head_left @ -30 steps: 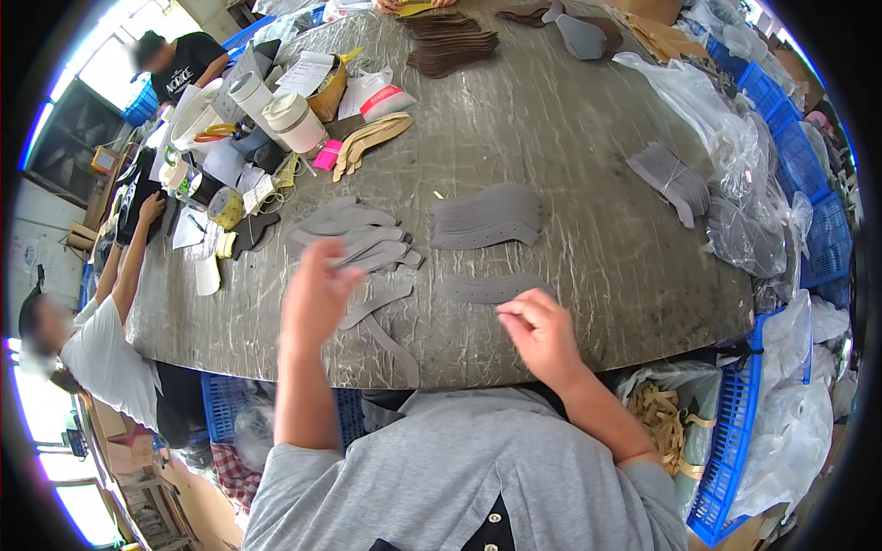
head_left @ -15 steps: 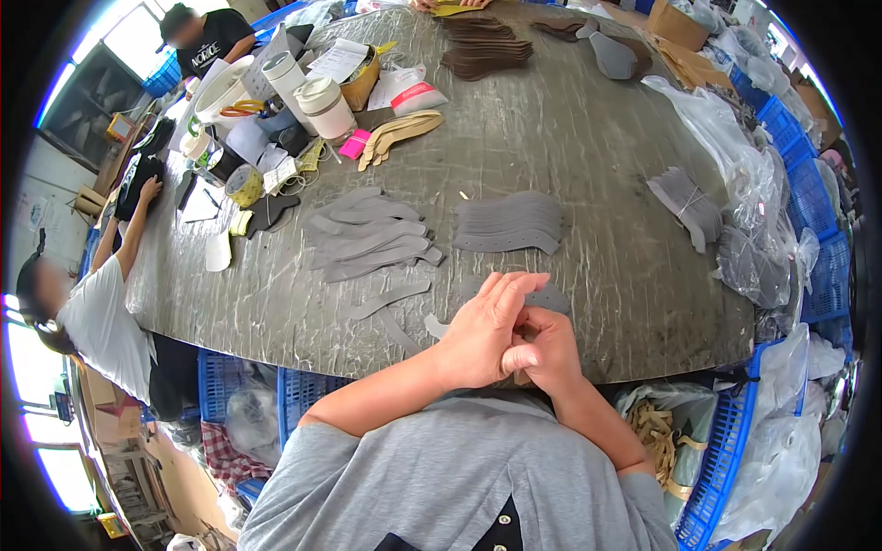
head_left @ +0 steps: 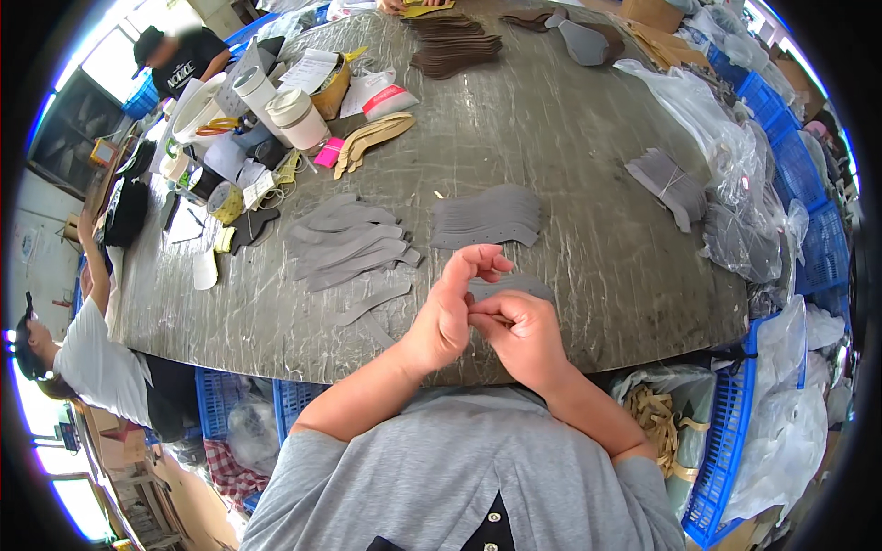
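Note:
My left hand [head_left: 449, 308] is raised over the table's near edge, its fingers stretched up and curved at the tips, with no object visible in it. Against its palm side, my right hand [head_left: 527, 335] pinches thumb and forefinger together; whatever may be between them is hidden. A grey curved piece [head_left: 527, 286] lies partly covered just beyond my hands. Farther off sits a neat stack of grey curved pieces [head_left: 487, 219]. To its left, a looser pile of grey strips [head_left: 354, 243] is spread out, with a single grey strip [head_left: 375, 301] nearer me.
At right lies a tied grey bundle [head_left: 668, 186], beside clear plastic bags [head_left: 740, 239] and blue crates [head_left: 818, 230]. Brown pieces [head_left: 452, 46] are stacked at the far side. Jars, papers and a white canister [head_left: 296, 118] crowd the left. Two people work at left; another's hands show at the far edge.
My hands have turned and shifted slightly left; the left fingers now point more upward and the right pinch shows more plainly. At left, the person in white reaches farther along the table.

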{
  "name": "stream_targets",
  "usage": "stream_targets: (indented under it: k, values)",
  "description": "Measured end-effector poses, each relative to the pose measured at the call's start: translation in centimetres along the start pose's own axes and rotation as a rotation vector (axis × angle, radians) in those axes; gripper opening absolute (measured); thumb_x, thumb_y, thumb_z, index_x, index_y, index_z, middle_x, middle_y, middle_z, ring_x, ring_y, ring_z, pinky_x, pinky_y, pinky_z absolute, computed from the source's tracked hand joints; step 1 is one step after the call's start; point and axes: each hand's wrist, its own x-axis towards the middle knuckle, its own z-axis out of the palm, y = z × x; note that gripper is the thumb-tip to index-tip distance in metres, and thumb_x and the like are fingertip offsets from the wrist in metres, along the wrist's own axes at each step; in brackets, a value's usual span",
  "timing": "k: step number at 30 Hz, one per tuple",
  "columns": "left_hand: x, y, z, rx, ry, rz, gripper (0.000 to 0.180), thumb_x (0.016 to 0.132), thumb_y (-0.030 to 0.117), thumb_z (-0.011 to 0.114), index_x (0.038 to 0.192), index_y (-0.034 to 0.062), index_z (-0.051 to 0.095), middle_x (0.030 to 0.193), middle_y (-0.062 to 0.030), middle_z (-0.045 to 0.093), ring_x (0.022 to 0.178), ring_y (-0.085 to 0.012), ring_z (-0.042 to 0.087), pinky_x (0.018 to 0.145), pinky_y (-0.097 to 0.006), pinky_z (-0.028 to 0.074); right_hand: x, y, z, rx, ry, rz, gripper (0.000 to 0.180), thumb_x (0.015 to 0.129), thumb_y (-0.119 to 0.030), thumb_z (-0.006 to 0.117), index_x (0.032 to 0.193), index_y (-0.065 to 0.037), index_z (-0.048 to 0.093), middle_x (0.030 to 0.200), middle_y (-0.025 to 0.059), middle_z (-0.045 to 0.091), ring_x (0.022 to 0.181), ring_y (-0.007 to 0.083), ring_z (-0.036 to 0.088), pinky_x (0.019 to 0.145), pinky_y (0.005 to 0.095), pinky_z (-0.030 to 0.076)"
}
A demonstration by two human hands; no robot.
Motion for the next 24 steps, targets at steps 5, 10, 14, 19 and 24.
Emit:
stream_targets:
  k: [5, 10, 14, 19, 24]
  values:
    - [0.1, 0.4, 0.7, 0.344, 0.011, 0.13, 0.107, 0.078, 0.088, 0.03, 0.138, -0.0005, 0.036, 0.122, -0.014, 0.052, 0.103, -0.0259, 0.049, 0.09, -0.039, 0.044, -0.1, -0.2, -0.6, -0.136, -0.013, -0.139, 0.006, 0.079, -0.005, 0.07, 0.083, -0.002, 0.067, 0.083, 0.0113, 0.067, 0.067, 0.0262, 0.065, 0.06, 0.0325, 0.05]
    - [-0.1, -0.4, 1.1, 0.216, -0.004, 0.151, 0.107, 0.078, 0.088, 0.03, 0.136, -0.0019, 0.037, 0.122, -0.0157, 0.052, 0.105, -0.0256, 0.049, 0.093, -0.038, 0.044, -0.1, -0.7, -0.6, -0.02, -0.035, 0.0, 0.008, 0.077, -0.004, 0.072, 0.081, -0.001, 0.065, 0.08, 0.0102, 0.067, 0.065, 0.0214, 0.063, 0.057, 0.0316, 0.048]
    - [0.1, -0.2, 1.2, -0.128, -0.014, 0.071, 0.092, 0.088, 0.078, 0.029, 0.133, -0.0014, 0.041, 0.122, -0.0154, 0.054, 0.107, -0.0225, 0.051, 0.094, -0.037, 0.045, 0.0, 0.1, -0.6, 0.141, -0.095, 0.124, 0.008, 0.078, -0.002, 0.071, 0.083, -0.001, 0.064, 0.075, 0.0041, 0.063, 0.063, 0.01, 0.058, 0.055, 0.0261, 0.045]
    - [0.4, -0.5, 0.6, -0.445, 0.06, -0.095, 0.062, 0.1, 0.057, 0.034, 0.122, 0.0005, 0.049, 0.116, -0.0132, 0.059, 0.105, -0.0191, 0.056, 0.092, -0.033, 0.048, 0.1, 0.2, -1.1, 0.538, -0.155, 0.327, 0.004, 0.086, -0.002, 0.067, 0.088, -0.002, 0.063, 0.075, -0.0021, 0.058, 0.064, 0.0044, 0.052, 0.057, 0.0208, 0.043]
    - [0.3, -0.1, 0.8, -0.475, 0.107, -0.188, 0.038, 0.104, 0.036, 0.045, 0.114, 0.0013, 0.056, 0.109, -0.0091, 0.062, 0.099, -0.0155, 0.059, 0.089, -0.029, 0.049, 0.1, 1.2, -1.1, 0.966, -0.191, 0.376, 0.006, 0.087, 0.002, 0.062, 0.087, -0.004, 0.061, 0.076, 0.0003, 0.057, 0.063, 0.0051, 0.049, 0.056, 0.0206, 0.041]
